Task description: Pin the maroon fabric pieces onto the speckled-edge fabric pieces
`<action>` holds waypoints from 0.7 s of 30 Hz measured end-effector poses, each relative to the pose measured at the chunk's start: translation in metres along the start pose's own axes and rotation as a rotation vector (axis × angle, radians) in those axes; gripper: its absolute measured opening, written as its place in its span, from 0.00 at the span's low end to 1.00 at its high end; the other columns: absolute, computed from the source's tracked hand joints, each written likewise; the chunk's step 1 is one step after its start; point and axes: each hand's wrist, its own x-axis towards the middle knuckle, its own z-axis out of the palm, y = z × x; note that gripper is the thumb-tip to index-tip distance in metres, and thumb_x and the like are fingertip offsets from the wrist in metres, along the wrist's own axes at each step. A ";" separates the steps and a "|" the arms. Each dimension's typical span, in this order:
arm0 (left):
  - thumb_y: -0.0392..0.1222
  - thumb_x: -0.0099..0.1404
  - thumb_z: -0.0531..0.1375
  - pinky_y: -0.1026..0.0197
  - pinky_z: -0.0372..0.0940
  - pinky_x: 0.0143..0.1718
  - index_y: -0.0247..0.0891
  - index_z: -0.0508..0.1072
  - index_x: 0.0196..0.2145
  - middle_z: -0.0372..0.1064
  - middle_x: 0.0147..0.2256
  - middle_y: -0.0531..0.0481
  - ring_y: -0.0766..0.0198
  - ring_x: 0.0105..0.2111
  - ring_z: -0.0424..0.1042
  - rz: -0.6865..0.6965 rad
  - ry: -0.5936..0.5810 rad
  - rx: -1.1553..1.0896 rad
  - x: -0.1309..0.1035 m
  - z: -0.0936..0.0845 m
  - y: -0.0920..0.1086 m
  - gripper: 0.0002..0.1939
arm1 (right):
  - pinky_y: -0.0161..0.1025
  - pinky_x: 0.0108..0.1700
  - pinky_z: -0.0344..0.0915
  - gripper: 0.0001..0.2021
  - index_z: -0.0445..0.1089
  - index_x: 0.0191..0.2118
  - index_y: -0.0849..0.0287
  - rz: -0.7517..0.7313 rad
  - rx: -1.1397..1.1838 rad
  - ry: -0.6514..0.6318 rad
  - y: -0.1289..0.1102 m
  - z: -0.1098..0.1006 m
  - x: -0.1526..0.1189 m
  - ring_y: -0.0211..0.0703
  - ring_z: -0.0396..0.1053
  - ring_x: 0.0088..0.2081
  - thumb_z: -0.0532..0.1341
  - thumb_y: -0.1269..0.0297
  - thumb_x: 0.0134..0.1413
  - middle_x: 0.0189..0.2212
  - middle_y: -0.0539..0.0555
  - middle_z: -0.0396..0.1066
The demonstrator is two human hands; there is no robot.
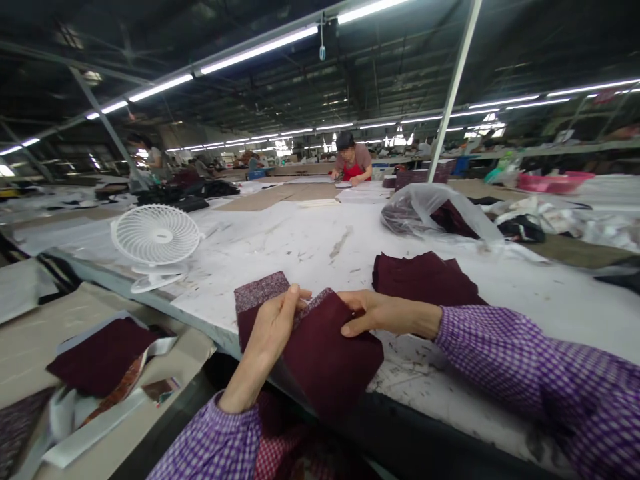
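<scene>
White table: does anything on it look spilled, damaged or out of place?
Dark bits litter the white table beside the right hand, and a brownish mark stains its middle. Both look untidy against the white, though perhaps just ordinary wear.

right sleeve cut off (left sleeve too).

left sleeve: was purple-and-white check, loose cloth | left cuff: was gathered and puckered | right sleeve: matched in check, had soft folds | right cuff: was gathered likewise | left hand, right hand: were bare | lower clothing: showed red-and-white check, partly hidden
</scene>
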 end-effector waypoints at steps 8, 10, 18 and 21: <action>0.35 0.62 0.55 0.59 0.63 0.39 0.39 0.78 0.38 0.73 0.36 0.47 0.57 0.38 0.72 0.219 -0.010 0.522 0.019 0.043 -0.006 0.12 | 0.36 0.33 0.64 0.14 0.70 0.45 0.65 0.161 -0.857 0.315 0.010 -0.030 -0.001 0.41 0.69 0.31 0.59 0.67 0.52 0.30 0.55 0.73; 0.34 0.64 0.53 0.60 0.62 0.38 0.40 0.78 0.40 0.72 0.35 0.47 0.57 0.39 0.71 0.270 -0.046 0.596 0.020 0.049 -0.011 0.14 | 0.37 0.37 0.64 0.14 0.71 0.46 0.65 0.133 -1.149 0.352 0.006 -0.039 0.000 0.42 0.70 0.33 0.57 0.70 0.54 0.33 0.57 0.74; 0.34 0.64 0.54 0.63 0.60 0.36 0.44 0.77 0.43 0.70 0.33 0.51 0.62 0.36 0.69 0.279 -0.060 0.598 0.021 0.051 -0.018 0.14 | 0.37 0.42 0.62 0.12 0.73 0.44 0.64 -0.111 -1.462 0.172 0.008 -0.065 0.026 0.41 0.69 0.38 0.55 0.75 0.56 0.39 0.58 0.71; 0.34 0.65 0.54 0.63 0.59 0.36 0.44 0.77 0.43 0.69 0.32 0.51 0.62 0.36 0.69 0.278 -0.061 0.598 0.022 0.052 -0.017 0.14 | 0.36 0.42 0.61 0.10 0.73 0.40 0.64 -0.122 -1.473 0.125 0.008 -0.067 0.033 0.41 0.68 0.38 0.56 0.74 0.56 0.37 0.57 0.70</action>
